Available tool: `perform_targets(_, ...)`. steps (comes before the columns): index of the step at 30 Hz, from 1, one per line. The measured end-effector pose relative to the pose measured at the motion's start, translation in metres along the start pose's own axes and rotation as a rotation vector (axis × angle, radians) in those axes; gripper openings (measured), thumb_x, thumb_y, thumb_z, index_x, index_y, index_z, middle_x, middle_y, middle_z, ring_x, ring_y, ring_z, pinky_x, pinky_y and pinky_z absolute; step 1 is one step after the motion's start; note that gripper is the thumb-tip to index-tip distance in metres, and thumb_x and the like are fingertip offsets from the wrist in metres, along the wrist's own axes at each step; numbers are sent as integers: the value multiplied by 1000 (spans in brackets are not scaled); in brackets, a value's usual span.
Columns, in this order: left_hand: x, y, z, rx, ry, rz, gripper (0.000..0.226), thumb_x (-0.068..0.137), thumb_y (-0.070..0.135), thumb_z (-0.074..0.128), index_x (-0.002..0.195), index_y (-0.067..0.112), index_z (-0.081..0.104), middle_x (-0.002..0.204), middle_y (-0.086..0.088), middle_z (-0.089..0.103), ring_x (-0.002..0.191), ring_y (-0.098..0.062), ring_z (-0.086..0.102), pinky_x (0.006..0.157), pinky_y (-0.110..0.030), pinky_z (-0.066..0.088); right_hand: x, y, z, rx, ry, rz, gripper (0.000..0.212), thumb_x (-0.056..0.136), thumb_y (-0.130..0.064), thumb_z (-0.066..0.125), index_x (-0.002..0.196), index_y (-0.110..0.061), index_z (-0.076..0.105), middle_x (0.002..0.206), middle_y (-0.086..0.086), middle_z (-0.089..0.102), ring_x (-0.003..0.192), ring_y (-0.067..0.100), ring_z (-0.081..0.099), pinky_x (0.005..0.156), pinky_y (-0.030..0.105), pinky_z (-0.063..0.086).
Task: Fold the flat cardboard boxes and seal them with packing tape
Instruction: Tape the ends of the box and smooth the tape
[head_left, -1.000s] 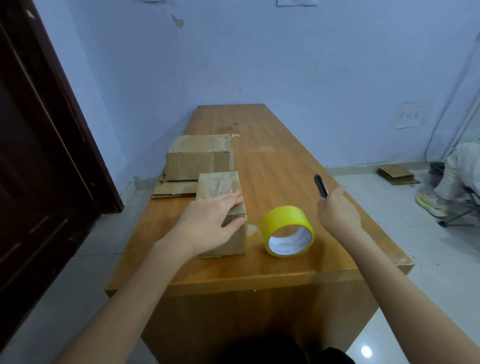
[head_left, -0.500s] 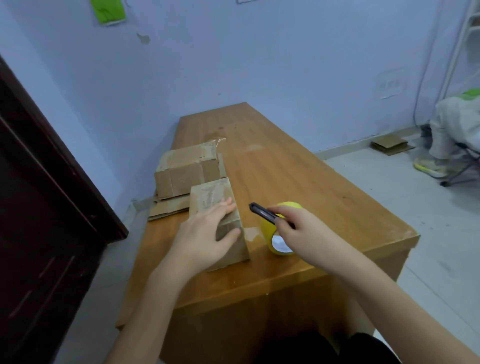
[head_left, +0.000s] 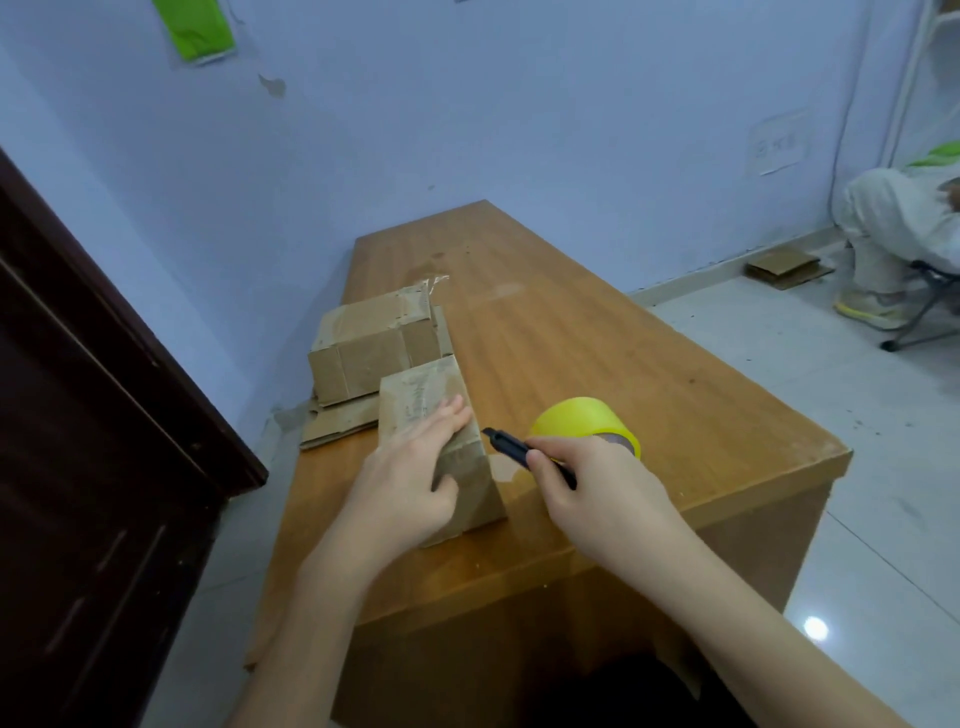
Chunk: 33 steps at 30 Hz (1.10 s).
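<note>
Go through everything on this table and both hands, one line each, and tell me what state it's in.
Near box: folded, upright, pressed down by the left hand.
Far box: folded, taped, resting on flat cardboard.
Flat cardboard: unfolded, lying flat.
Yellow tape roll: on its edge, behind the right hand.
Utility knife: gripped, tip pointing at the near box.
Left hand: fingers straight on the box.
Right hand: curled round the knife.

Boxes (head_left: 374, 348) crowd table (head_left: 597, 332) left; right half open.

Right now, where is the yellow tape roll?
In the head view, the yellow tape roll stands on the wooden table, right of the near box, just behind the right hand.
</note>
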<state>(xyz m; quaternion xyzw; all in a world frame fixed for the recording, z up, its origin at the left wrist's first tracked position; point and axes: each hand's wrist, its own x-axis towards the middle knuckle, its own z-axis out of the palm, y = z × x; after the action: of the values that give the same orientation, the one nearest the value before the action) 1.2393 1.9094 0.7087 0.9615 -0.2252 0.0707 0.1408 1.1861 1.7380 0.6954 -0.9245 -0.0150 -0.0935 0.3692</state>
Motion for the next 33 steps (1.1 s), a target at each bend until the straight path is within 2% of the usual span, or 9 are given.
perform_targets(5, 0, 1, 1, 38, -11, 28, 70, 90, 2, 50, 149, 28, 23, 154, 19, 17, 131, 12, 8, 105, -10, 4, -14, 4, 2, 73, 29, -56, 29, 101, -30, 39, 117, -30, 63, 65, -9, 52, 71, 19, 56, 58, 30, 38)
perform_targets(9, -1, 1, 0, 39, -21, 10, 70, 92, 2, 50, 150, 29, 18, 155, 19, 12, 140, 3, 10, 104, -10, 1, -28, 4, 4, 55, 70, -71, 30, 100, -32, 37, 121, -29, 58, 94, -3, 70, 90, 20, 64, 75, 35, 50)
perform_targets(13, 0, 3, -1, 67, -46, 11, 72, 94, 4, 50, 150, 29, 12, 156, 18, 6, 141, 1, 6, 105, -13, -1, -42, 7, 12, 24, -33, -100, 49, 90, -47, 22, 123, -34, 56, 85, -7, 67, 90, 21, 64, 70, 30, 45)
perform_targets(15, 0, 2, -2, 65, -64, 12, 72, 94, 4, 49, 150, 27, 11, 156, 17, 4, 142, 1, 5, 105, -12, -1, -53, -1, 22, -42, -96, -110, 61, 82, -49, 13, 131, -41, 48, 102, -7, 68, 100, 20, 62, 77, 29, 45)
perform_targets(17, 0, 2, -3, 52, -75, 8, 72, 94, 4, 50, 151, 27, 11, 156, 17, 5, 142, 1, 5, 106, -12, -1, -54, 1, 24, -77, -72, -67, 54, 90, -48, 13, 134, -43, 44, 109, -8, 67, 102, 18, 61, 79, 28, 44)
perform_targets(20, 1, 0, -2, 52, -79, 7, 73, 94, 4, 50, 151, 27, 11, 156, 17, 6, 142, 1, 6, 105, -12, -1, -44, 12, 18, -14, -53, -32, 33, 100, -38, 34, 125, -39, 56, 88, -11, 66, 89, 15, 62, 69, 28, 42)
perform_targets(24, 1, -2, 2, 42, -52, 5, 73, 93, 3, 51, 151, 27, 13, 157, 16, 8, 142, 0, 7, 107, -14, 0, -40, 14, 6, 43, 16, -63, 24, 100, -29, 40, 94, -40, 61, 52, -9, 48, 51, 9, 44, 46, 20, 27)
perform_targets(28, -2, 0, 0, 33, -51, 13, 71, 93, 2, 50, 151, 24, 16, 157, 14, 10, 143, -2, 8, 105, -11, 0, -35, 11, -12, 181, -53, -5, 28, 98, -22, 41, 112, -32, 64, 47, -9, 45, 40, 5, 41, 43, 19, 25)
perform_targets(33, -3, 0, -1, -17, -64, -10, 69, 91, -1, 47, 150, 23, 21, 157, 13, 14, 142, -1, 11, 105, -10, 1, -29, 15, -35, 352, -77, -39, 38, 96, -9, 33, 93, -35, 60, 45, -12, 44, 42, 8, 35, 46, 25, 28)
